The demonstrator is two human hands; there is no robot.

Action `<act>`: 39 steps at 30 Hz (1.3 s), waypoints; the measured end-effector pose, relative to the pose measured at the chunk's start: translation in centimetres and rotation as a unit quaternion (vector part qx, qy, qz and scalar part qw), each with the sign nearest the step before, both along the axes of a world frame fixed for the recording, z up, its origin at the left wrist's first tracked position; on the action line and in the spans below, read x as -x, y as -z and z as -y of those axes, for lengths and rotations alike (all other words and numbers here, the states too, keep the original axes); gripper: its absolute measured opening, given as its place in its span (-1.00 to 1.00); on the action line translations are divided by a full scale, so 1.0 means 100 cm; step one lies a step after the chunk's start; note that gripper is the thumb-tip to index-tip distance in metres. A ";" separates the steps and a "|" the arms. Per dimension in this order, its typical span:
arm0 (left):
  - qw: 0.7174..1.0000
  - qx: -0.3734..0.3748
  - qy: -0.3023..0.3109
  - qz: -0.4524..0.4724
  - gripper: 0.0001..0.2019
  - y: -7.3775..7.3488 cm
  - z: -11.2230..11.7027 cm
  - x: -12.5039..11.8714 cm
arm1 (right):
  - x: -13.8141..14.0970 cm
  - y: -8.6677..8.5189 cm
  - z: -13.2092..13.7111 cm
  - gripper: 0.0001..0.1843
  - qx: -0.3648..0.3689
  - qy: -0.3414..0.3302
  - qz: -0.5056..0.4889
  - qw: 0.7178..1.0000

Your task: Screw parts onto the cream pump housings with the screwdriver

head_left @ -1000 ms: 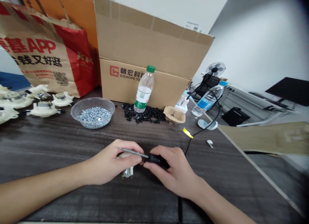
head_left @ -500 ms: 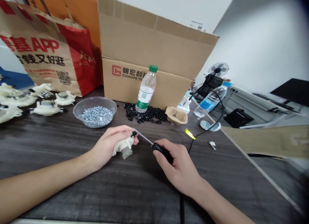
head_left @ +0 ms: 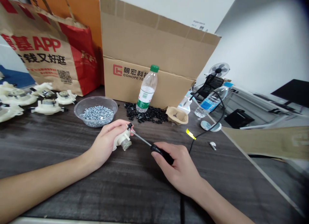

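My left hand [head_left: 106, 141] is closed around a cream plastic housing with a small motor [head_left: 122, 141], held above the dark table. A small black piece [head_left: 130, 126] sits at the housing's upper end, by my fingertips. In my right hand [head_left: 180, 167] is a screwdriver [head_left: 161, 152], its black handle wrapped by the fingers. The metal shaft points up and left, and its tip is close to the black piece; whether they touch I cannot tell.
A clear bowl of screws [head_left: 96, 116] stands behind my left hand. Small black parts [head_left: 154, 116] lie around a green-capped bottle [head_left: 146, 92], before a cardboard box [head_left: 145, 46]. Several similar housings [head_left: 48, 107] are at left. A black cable [head_left: 205, 133] and a pulp tray [head_left: 177, 116] lie right.
My left hand has tilted and raised the housing slightly, with the black piece shifting up and left. The screwdriver has moved a little left, its tip now lower beside the black piece.
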State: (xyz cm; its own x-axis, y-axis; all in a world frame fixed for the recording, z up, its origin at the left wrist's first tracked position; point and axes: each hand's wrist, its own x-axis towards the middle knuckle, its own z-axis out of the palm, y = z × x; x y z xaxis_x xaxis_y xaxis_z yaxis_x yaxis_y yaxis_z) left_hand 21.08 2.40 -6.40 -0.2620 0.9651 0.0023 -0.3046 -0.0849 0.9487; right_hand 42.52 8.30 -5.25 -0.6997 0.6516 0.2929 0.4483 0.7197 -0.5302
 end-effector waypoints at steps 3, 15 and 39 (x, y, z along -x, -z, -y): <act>1.000 -0.004 0.002 -0.012 -0.82 0.001 0.000 0.000 | 0.000 0.001 0.000 -0.80 0.004 -0.003 0.003 1.000; 1.000 -0.005 0.002 -0.019 -0.82 0.001 0.002 -0.001 | 0.000 0.002 0.001 -0.78 0.026 0.001 0.020 0.999; 0.991 -0.045 0.026 -0.120 -0.87 0.001 0.008 -0.007 | 0.007 0.002 0.010 -0.75 0.066 -0.025 0.047 0.996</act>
State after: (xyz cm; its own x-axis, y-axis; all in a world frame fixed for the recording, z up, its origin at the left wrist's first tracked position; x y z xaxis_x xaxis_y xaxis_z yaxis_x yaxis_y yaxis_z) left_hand 21.81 1.64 -6.53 -0.1933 0.9702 0.1459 -0.0763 -0.1631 0.9837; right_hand 41.86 7.28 -5.46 -0.7523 0.6440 0.1394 0.4659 0.6695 -0.5785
